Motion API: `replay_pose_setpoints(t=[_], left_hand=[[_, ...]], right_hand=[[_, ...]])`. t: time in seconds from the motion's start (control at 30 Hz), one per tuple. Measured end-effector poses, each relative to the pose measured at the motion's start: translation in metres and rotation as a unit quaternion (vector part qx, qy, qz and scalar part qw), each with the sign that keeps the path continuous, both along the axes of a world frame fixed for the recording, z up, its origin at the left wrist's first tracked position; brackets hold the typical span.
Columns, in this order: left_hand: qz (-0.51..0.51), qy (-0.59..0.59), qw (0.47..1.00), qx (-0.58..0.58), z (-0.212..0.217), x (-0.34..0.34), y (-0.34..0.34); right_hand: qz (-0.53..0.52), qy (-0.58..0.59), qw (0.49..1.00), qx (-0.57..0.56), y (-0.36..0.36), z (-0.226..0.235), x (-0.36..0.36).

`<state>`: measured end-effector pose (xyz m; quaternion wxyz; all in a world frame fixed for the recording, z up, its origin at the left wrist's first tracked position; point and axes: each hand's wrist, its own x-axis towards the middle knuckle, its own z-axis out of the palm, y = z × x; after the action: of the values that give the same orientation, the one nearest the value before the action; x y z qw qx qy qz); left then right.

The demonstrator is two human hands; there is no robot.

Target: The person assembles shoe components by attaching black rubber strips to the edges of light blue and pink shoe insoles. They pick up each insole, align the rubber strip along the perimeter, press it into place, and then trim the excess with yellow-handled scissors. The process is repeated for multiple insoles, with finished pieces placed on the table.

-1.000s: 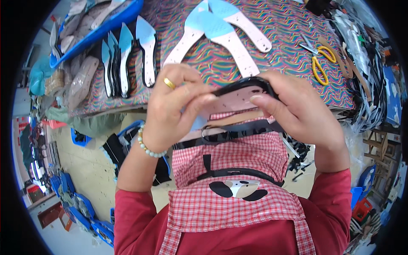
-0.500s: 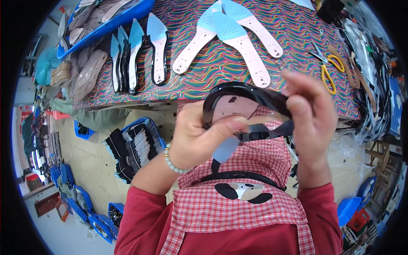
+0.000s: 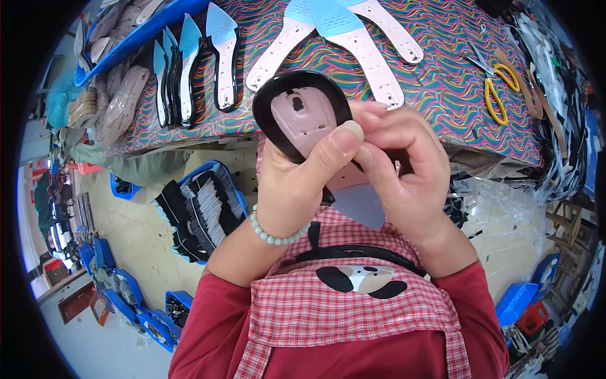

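"What has your left hand got?"

"My left hand is wrapped around a black-rimmed pink insole, its rounded end standing up above my fingers, my thumb lying against its inner face."

"And the right?"

"My right hand is half curled just beside that thumb, fingertips drawn together near the insole's edge; I can't tell whether they grip it."

"What's around you?"

"Beyond my hands, three pink-and-blue insoles overlap on the patterned tablecloth. Out past my right hand, farther right, lie yellow-handled scissors."
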<state>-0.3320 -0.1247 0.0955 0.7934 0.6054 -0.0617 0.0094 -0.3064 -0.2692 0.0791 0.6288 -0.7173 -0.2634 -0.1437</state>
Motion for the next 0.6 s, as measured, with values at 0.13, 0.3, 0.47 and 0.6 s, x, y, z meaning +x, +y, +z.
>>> replay_pose_setpoints(t=[0.13, 0.3, 0.47, 0.6], left_hand=[[0.04, 0.06, 0.997, -0.029, -0.003, -0.003, -0.002], [0.052, 0.017, 0.998, -0.037, -0.005, -0.003, 0.004], [0.032, 0.037, 0.99, -0.133, -0.008, -0.002, 0.011], [-0.101, 0.005, 0.969, -0.224, -0.022, 0.006, 0.03]], right_hand=[[0.019, -0.046, 0.995, -0.085, -0.013, 0.01, 0.005], [0.034, -0.043, 0.989, -0.136, -0.02, 0.024, 0.004], [0.027, 0.004, 0.991, -0.131, -0.01, 0.011, -0.013], [0.032, -0.029, 0.971, -0.236, -0.019, 0.003, -0.016]])
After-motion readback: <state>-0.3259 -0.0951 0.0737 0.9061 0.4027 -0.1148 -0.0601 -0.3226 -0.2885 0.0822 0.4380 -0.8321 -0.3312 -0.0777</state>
